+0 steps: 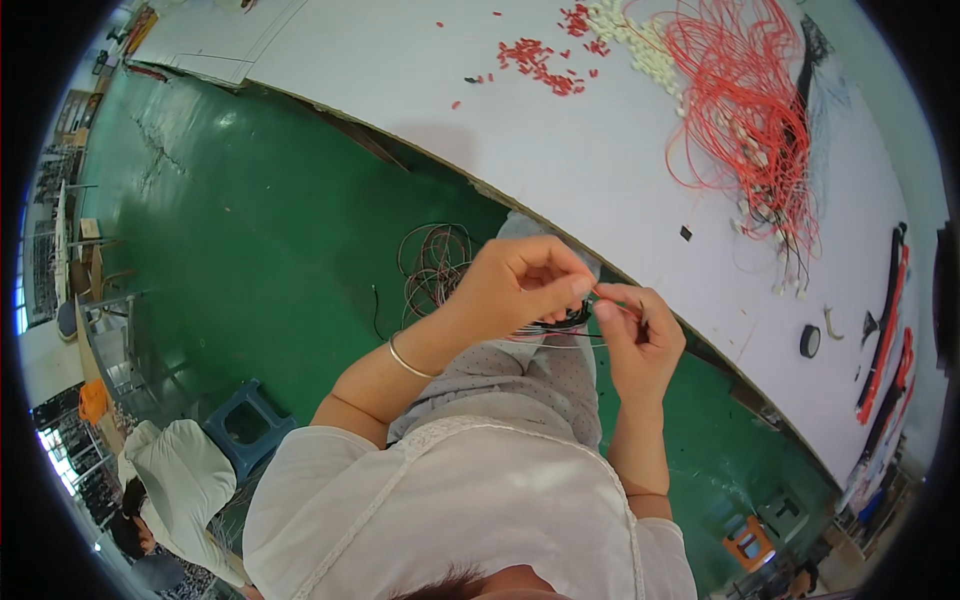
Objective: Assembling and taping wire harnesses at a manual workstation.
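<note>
My left hand [515,288] is closed in a pinch, its thumb and forefinger on the end of a thin red wire [597,292]. Fingertip to fingertip with it, my right hand [640,338] also pinches the red wire. The fingers cover most of what is between them, so its exact tip cannot be made out. Below both hands, dark and pale wires [585,337] cross over my lap. A loose coil of red, black and white wires [437,262] hangs beside my left wrist.
A white table [600,170] runs diagonally ahead, bearing red sleeve pieces [540,65], cream connectors [640,45] and a tangle of red wires [745,90]. A black tape roll [810,341] lies at right. Blue stool [248,430], orange stool [748,543] and a seated person [180,490] are behind.
</note>
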Demonstrator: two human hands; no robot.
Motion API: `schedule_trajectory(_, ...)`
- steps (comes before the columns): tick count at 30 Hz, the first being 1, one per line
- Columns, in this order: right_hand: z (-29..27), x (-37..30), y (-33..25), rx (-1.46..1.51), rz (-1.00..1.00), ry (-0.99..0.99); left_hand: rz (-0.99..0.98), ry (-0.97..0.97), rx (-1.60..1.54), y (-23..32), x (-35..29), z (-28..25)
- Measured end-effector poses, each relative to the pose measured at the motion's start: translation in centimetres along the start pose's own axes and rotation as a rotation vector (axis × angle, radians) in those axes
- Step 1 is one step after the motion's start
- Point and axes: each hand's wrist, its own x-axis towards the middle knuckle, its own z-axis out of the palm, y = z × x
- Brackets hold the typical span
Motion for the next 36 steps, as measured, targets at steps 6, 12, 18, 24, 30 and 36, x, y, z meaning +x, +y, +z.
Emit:
schedule_trajectory(6, -0.1, 2.0, 0.0, 0.058, 0.073, 0.161, 0.442, 0.137, 0.556, 1.1, 3.4, -4.3)
schedule_trajectory(12, -2.9, 4.0, 0.7, 0.148, 0.13, 0.309, 0.585, 0.191, 1.136, 4.9, 14.0, -7.6)
schedule_trajectory(18, -3.6, 4.2, 1.4, 0.163, 0.171, 0.333, 0.678, 0.115, 1.417, 5.3, 24.8, -5.2)
schedule_trajectory(24, -4.6, 4.0, 1.7, 0.179, 0.198, 0.271, 0.526, 0.088, 1.592, 5.0, 26.4, -2.9)
schedule_trajectory(30, -5.8, 4.8, 0.6, 0.124, 0.122, 0.358, 0.571, -0.08, 1.285, 8.2, 20.5, -0.7)
schedule_trajectory(36, -6.1, 6.5, -2.9, 0.054, -0.166, 0.348, 0.414, -0.508, 0.433, 8.6, 13.5, 0.6)
